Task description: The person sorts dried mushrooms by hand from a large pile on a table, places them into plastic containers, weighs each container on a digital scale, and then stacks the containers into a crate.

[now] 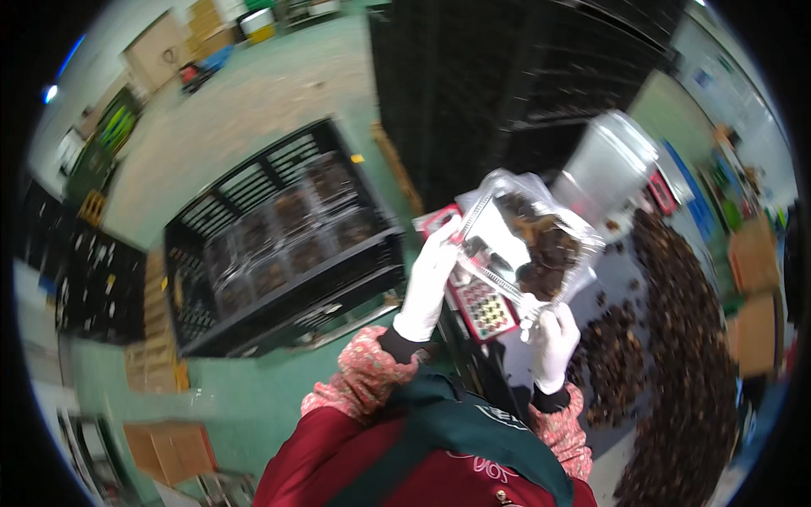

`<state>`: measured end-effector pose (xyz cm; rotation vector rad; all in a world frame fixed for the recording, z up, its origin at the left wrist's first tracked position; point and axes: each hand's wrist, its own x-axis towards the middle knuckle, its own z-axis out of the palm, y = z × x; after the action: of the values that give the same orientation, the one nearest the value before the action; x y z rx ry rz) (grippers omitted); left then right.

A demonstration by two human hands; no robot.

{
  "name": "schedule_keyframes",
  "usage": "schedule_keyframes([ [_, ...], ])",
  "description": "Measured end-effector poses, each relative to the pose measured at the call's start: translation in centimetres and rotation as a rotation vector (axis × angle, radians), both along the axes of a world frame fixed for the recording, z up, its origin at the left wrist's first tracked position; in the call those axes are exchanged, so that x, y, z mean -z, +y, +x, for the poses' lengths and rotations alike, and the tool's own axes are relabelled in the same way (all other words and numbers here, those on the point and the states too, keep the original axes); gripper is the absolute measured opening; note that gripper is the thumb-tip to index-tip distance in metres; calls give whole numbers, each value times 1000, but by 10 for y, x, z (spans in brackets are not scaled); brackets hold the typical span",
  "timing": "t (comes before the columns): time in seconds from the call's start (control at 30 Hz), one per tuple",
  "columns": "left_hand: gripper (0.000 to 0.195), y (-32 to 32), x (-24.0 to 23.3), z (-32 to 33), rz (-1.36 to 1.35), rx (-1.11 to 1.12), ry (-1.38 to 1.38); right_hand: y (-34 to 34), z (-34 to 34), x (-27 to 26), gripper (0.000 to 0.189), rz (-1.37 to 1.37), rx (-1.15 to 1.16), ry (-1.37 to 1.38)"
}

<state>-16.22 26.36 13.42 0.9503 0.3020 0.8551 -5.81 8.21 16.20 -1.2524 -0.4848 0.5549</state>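
Note:
White-gloved, my left hand grips the left edge of a clear plastic clamshell box. My right hand, also gloved, holds the box's near right corner. Dark brown pieces, perhaps mushrooms, fill one half; the other half looks bare and shiny. Whether the lid is fully open is hard to tell through the glare. Below the box, partly hidden, lies a red-framed scale with a keypad. A small heap of brown pieces lies on the table right of my right hand.
A long pile of brown pieces covers the table's right side. Behind the box leans a stack of clear containers. At left, a black crate holds several filled boxes. Tall black crates rise ahead; cardboard boxes stand far right.

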Motion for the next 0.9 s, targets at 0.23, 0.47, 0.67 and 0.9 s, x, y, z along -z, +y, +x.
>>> schedule_keyframes([
  [0.23,54,33,-17,-97,-485,-240,-308,88,-77,-39,34,-102,-646,-858],
  [0.47,38,234,18,-281,-26,-544,551,91,-54,12,25,-317,-832,-699],
  [0.67,53,345,79,-253,207,-642,1093,60,-19,25,23,-501,-624,-129],
  [0.9,52,380,15,-183,1146,-1156,1276,-34,8,26,21,-476,-101,127],
])
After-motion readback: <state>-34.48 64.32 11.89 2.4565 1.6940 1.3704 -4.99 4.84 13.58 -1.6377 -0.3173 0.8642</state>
